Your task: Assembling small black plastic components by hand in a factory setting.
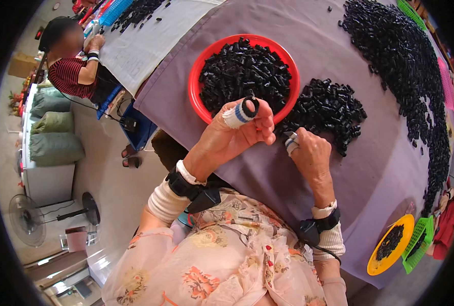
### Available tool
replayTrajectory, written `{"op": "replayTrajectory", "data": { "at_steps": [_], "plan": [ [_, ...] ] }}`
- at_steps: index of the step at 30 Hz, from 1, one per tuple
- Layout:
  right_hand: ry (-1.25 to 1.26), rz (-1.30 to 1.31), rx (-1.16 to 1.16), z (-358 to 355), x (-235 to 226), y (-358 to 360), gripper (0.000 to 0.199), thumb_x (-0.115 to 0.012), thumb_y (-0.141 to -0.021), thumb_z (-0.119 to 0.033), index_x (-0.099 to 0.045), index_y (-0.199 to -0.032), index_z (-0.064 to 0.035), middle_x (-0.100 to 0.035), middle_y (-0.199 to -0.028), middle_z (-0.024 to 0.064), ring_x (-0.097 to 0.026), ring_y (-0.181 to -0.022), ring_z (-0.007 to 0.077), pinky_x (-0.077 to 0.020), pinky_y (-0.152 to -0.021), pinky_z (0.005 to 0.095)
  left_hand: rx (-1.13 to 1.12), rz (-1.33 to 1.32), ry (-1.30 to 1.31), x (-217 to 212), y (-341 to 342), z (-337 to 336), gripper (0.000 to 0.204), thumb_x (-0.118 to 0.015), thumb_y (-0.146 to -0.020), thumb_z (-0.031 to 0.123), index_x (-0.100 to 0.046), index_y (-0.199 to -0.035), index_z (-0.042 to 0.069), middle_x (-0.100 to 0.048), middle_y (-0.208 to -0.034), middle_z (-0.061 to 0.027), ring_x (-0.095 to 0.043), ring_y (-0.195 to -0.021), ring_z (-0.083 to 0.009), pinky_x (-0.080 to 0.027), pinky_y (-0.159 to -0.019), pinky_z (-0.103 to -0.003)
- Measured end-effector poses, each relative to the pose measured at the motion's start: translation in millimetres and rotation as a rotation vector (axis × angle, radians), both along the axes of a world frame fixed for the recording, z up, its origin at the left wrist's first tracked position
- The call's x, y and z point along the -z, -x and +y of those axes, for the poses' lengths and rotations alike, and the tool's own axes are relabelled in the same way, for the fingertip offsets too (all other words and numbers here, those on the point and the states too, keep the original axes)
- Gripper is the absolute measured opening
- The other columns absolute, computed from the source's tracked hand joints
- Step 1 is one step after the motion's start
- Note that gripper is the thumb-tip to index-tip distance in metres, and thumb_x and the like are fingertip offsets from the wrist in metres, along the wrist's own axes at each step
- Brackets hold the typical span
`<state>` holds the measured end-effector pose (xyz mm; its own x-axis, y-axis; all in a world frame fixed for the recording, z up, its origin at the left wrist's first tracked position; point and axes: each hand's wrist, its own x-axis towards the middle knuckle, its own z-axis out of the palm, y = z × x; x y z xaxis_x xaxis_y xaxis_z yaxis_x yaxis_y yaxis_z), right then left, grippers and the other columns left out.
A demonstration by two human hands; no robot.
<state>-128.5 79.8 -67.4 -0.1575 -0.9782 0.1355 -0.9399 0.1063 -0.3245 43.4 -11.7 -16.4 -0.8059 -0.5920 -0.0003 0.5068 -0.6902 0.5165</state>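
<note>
My left hand (244, 122) is over the near rim of a red basin (193, 97) heaped with small black tubular plastic parts (244, 71). Its palm is turned up and its fingers are curled. A white and blue finger sleeve with a black band covers the thumb. At the fingertips shows a tiny reddish spot, too small to name. To the right, my right hand (312, 155) is closed, at the near edge of a loose pile of the same black parts (329, 112). A thin pale tip pokes out beside its sleeved finger; what it belongs to is hidden.
A long heap of black parts (395, 61) spreads along the right of the purple tablecloth (267, 173). A yellow plate (405, 224) and a green basket (425, 234) are at the lower right. Another person (74, 66) works at the left table; a fan (28, 219) stands behind.
</note>
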Motion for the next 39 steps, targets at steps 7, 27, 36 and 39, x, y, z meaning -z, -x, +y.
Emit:
{"op": "replayTrajectory", "data": {
  "at_steps": [7,27,36,39],
  "plan": [
    [0.225,-0.807,0.005,11.1,-4.0,23.2,0.019,-0.066,-0.071,-0.008,-0.058,-0.086,0.0008,-0.054,-0.056,0.0039,-0.051,-0.045,0.0128,-0.0406,-0.044,0.0262,-0.056,-0.195,0.062,-2.1,7.6,5.5,0.023,-0.053,-0.086,0.025,-0.055,-0.094,0.003,-0.056,-0.079,-0.0054,-0.052,-0.071,-0.0167,-0.042,-0.065,-0.032],
    [0.16,-2.29,-0.307,23.4,-41.8,19.0,0.026,-0.064,-0.08,-0.023,-0.055,-0.088,-0.0006,-0.043,-0.054,0.0007,-0.038,-0.04,0.0075,-0.0295,-0.034,0.0206,0.001,-0.301,0.506,-14.0,62.0,20.8,0.029,-0.062,-0.08,0.013,-0.058,-0.105,-0.002,-0.057,-0.093,-0.0043,-0.054,-0.086,-0.0093,-0.044,-0.077,-0.022],
    [0.141,-2.231,-0.081,21.3,-49.9,14.1,0.024,-0.066,-0.078,-0.022,-0.054,-0.084,-0.0028,-0.046,-0.054,0.0002,-0.038,-0.04,0.0058,-0.0289,-0.035,0.0192,0.052,-0.268,0.245,-12.0,59.4,18.1,0.025,-0.062,-0.081,0.014,-0.057,-0.101,-0.001,-0.058,-0.093,-0.0057,-0.056,-0.084,-0.011,-0.045,-0.076,-0.023],
    [0.123,-2.011,0.003,24.8,-52.5,21.1,0.02,-0.069,-0.075,-0.018,-0.054,-0.077,-0.0055,-0.047,-0.054,-0.0021,-0.04,-0.041,0.0035,-0.0283,-0.035,0.0177,0.069,-0.239,0.203,-8.1,57.8,16.6,0.026,-0.062,-0.081,0.014,-0.056,-0.101,-0.001,-0.059,-0.092,-0.0074,-0.057,-0.083,-0.0124,-0.046,-0.075,-0.024]
  ]
}}
